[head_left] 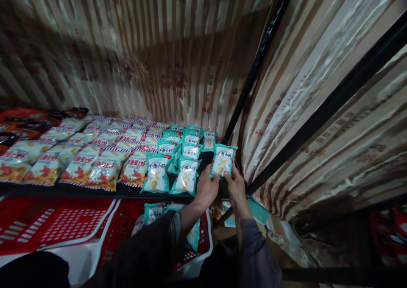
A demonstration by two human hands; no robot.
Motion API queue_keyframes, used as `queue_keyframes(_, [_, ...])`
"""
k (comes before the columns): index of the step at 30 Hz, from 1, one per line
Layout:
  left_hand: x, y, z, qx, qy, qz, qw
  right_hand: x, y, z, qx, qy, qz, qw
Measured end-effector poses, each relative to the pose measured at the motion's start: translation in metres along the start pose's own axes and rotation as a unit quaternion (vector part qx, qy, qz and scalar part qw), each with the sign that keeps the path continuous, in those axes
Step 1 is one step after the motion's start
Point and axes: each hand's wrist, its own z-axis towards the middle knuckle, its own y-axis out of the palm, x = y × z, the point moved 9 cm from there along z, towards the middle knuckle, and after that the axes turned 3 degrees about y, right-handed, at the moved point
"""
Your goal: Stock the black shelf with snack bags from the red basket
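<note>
Between my two hands is a small teal-and-white snack bag [223,157], held upright over the right end of a black shelf [127,191]. My left hand [207,185] grips its lower left side, and my right hand [235,185] has the thumb on its lower right front. Just left of my left hand stands a matching teal snack bag [186,175], with another teal bag [156,173] beside it. Several more of the same kind stand in rows behind these. Fingers behind the held bag are hidden.
Larger white-and-orange snack bags [103,169] fill the shelf to the left, with orange-black packets [23,120] beyond. Below, a red shopping basket [208,237] contains more teal bags; another red basket [57,220] stands left. A black post [251,80] and striped curtain [143,46] bound the shelf.
</note>
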Motion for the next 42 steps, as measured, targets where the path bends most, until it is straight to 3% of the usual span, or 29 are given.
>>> queue_keyframes(10, [-0.006, 0.012, 0.054, 0.130, 0.009, 0.015, 0.991, 0.014, 0.024, 0.061, 0.022, 0.043, -0.041, 0.998])
queue_keyframes(19, [-0.006, 0.017, 0.084, 0.166, 0.009, 0.029, 0.986, 0.023, 0.042, 0.103, 0.025, 0.030, -0.127, 0.991])
queue_keyframes(31, [-0.028, 0.023, 0.100, 0.208, 0.040, 0.050, 0.976, 0.060, 0.057, 0.120, -0.016, 0.016, -0.149, 0.989])
queue_keyframes(42, [-0.032, 0.029, 0.093, 0.197, 0.056, 0.071, 0.976, 0.052, 0.051, 0.115, 0.016, -0.012, -0.289, 0.957])
